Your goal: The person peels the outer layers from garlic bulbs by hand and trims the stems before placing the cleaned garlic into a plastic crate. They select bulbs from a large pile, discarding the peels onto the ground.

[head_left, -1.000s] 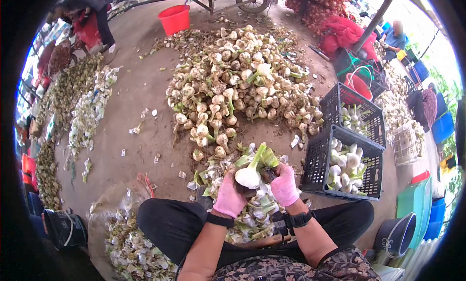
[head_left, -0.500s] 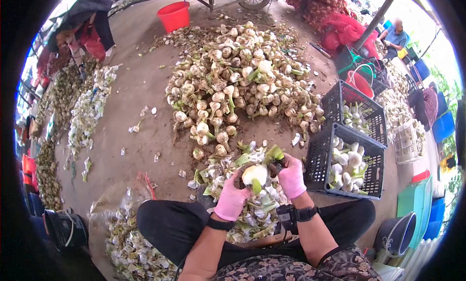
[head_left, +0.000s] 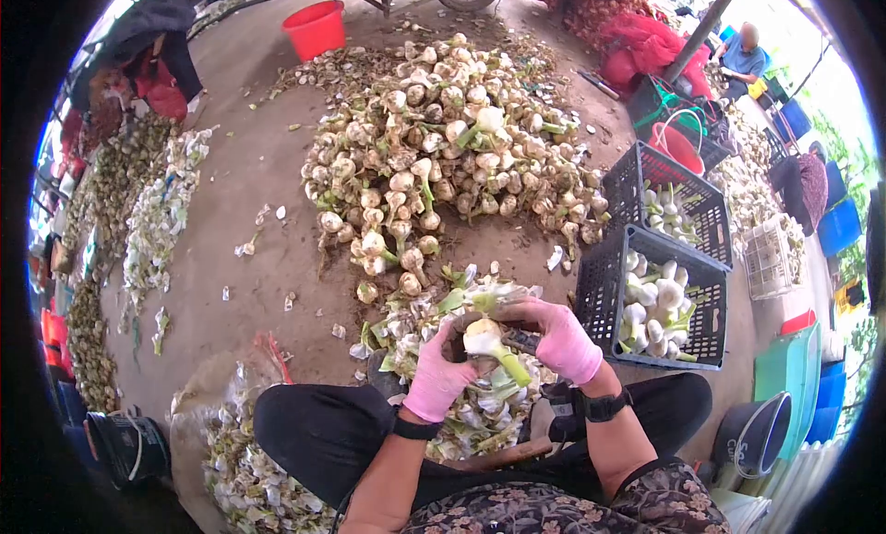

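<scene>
Brown, dirt-strewn ground (head_left: 231,165) spreads under an open-air work area. Over it, the left hand (head_left: 441,372), in a pink glove with darkened fingertips, curls around a garlic bulb (head_left: 483,338), gripping it from the 8 o'clock side. The bulb is held up in front of the crossed legs (head_left: 323,432), its pale cut-looking end toward 11 o'clock and its green stem (head_left: 512,366) slanting toward 4. The right hand (head_left: 565,342), gloved alike, comes in from 3 o'clock with fingers bent close to the bulb; whether they pinch something dark there is too unclear to tell. Loose peelings (head_left: 475,409) lie beneath both hands. Outward at 12 o'clock rises a big heap of untrimmed garlic (head_left: 443,146). Toward 2 to 3 o'clock stands a black crate (head_left: 600,303) holding cleaner, whiter bulbs (head_left: 660,303), and just beyond it a second crate (head_left: 628,188) also holds some. Past that, a red bucket (head_left: 676,148) has its handle up. At 8 o'clock, more scraps (head_left: 258,460) are piled by the knee. Far off, a red basin (head_left: 314,28) sits at 11 o'clock, and a person in blue (head_left: 743,61) sits between 1 and 2.
</scene>
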A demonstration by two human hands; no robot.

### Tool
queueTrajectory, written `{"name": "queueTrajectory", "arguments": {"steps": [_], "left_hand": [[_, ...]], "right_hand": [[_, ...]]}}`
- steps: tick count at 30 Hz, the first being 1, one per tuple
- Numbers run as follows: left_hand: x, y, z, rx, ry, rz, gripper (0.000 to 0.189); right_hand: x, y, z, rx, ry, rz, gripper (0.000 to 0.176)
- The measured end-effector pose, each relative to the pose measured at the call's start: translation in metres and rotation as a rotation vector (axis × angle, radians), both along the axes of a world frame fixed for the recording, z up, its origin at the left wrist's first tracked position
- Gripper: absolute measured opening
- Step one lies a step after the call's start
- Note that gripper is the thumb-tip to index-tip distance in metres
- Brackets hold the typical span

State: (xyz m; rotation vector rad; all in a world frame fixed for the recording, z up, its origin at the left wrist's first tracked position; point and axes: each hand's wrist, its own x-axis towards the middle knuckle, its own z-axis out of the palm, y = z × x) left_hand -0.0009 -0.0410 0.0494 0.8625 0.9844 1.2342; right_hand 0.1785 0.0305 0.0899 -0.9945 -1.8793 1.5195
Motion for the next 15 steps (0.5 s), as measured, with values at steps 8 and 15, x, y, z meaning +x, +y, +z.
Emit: {"name": "queueTrajectory", "arguments": {"steps": [8, 15], "left_hand": [[0.001, -0.004, -0.015, -0.105, -0.345, 0.101, 0.059], [-0.005, -0.006, -0.008, -0.286, -0.548, 0.038, 0.042]], "right_hand": [[-0.011, -0.013, 0.013, 0.294, -0.346, -0.114, 0.041], [-0.022, -0.012, 0.005, 0.315, -0.335, -0.196, 0.017]]}}
